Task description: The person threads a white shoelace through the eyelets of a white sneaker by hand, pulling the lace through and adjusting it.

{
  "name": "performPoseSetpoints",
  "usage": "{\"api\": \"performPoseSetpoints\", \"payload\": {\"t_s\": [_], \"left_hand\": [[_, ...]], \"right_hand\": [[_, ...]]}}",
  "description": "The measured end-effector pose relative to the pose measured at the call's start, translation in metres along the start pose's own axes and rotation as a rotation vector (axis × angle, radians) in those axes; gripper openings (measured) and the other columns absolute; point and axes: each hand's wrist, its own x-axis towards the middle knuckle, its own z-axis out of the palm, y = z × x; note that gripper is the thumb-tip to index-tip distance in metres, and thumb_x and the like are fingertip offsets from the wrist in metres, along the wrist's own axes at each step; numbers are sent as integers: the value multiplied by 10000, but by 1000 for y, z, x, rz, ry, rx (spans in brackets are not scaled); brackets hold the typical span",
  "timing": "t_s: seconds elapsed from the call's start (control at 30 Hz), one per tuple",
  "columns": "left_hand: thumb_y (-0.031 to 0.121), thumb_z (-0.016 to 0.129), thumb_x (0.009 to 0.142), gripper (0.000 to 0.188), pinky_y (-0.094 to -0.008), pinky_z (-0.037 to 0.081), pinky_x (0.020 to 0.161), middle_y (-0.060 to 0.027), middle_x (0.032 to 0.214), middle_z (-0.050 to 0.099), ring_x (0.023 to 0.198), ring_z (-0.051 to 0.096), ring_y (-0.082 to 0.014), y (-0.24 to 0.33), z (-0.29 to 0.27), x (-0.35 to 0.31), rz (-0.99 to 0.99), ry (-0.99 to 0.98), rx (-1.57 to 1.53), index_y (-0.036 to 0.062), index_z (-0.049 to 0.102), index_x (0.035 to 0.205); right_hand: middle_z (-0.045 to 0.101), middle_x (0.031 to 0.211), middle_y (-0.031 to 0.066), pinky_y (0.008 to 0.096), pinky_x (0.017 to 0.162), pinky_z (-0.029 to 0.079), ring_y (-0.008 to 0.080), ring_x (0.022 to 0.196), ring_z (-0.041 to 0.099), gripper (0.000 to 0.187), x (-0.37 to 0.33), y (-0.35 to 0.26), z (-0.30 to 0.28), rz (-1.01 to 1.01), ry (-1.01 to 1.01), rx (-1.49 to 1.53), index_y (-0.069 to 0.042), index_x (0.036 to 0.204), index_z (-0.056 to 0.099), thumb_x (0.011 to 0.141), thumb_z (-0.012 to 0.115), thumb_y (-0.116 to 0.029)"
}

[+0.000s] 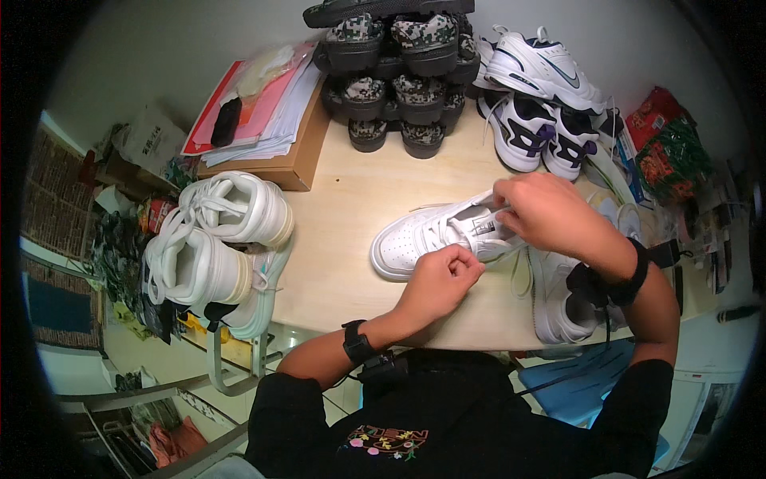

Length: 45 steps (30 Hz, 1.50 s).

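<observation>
A white sneaker [399, 248] with perforations on its toe lies on the pale wooden table, toe to the left. Its laces [448, 234] run loosely across the tongue. My right hand [546, 209] is closed on the collar at the heel end, fingertips at the shoe's opening. Beside the near edge of the laces, my left hand [439, 283] is curled with thumb and fingers pinched together; whatever they hold is hidden. Another white shoe [550, 299] stands under my right forearm, partly covered by it.
White sneakers [231, 211] are piled at the left table edge. Behind them, papers lie on a cardboard box [307, 156]. Stacked camouflage shoes [419, 96] stand at the back, with white-and-black sneakers [527, 136] to their right. A blue stool [570, 387] is below the table's near edge.
</observation>
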Motion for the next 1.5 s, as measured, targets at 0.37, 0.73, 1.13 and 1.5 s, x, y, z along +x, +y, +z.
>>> {"api": "performPoseSetpoints", "payload": {"t_s": [0.37, 0.73, 1.13, 1.5], "left_hand": [[136, 584, 956, 151, -212, 374, 479, 10, 633, 556, 515, 476, -42, 2, -12, -14, -130, -58, -214, 5, 616, 889], [68, 653, 820, 186, -363, 497, 627, -141, 815, 608, 649, 586, -268, 8, -44, 31, 410, 259, 621, -16, 650, 986], [112, 668, 822, 139, -369, 505, 655, -132, 853, 624, 713, 623, -288, -1, -42, 25, 448, 310, 535, 22, 683, 927], [277, 483, 998, 448, -348, 381, 1006, -161, 1323, 515, 1170, 508, -230, 41, -47, -14, 146, -343, -568, -44, 519, 1309]], "right_hand": [[627, 734, 241, 460, 666, 483, 396, 730, 625, 315, 12, -15, 71, 83, 82, 317, 48, 774, 633, 864, 632, -254], [609, 820, 212, 432, 719, 456, 369, 795, 596, 259, -3, -20, 49, 60, 130, 541, 45, 753, 615, 856, 610, -193], [615, 682, 161, 382, 584, 476, 302, 598, 604, 230, -21, -32, 20, 23, 56, 689, 34, 840, 621, 912, 571, -179], [613, 727, 46, 224, 539, 469, 89, 596, 576, 203, -39, -53, 12, 34, -165, 1389, 31, 975, 614, 999, 510, -141]]}}
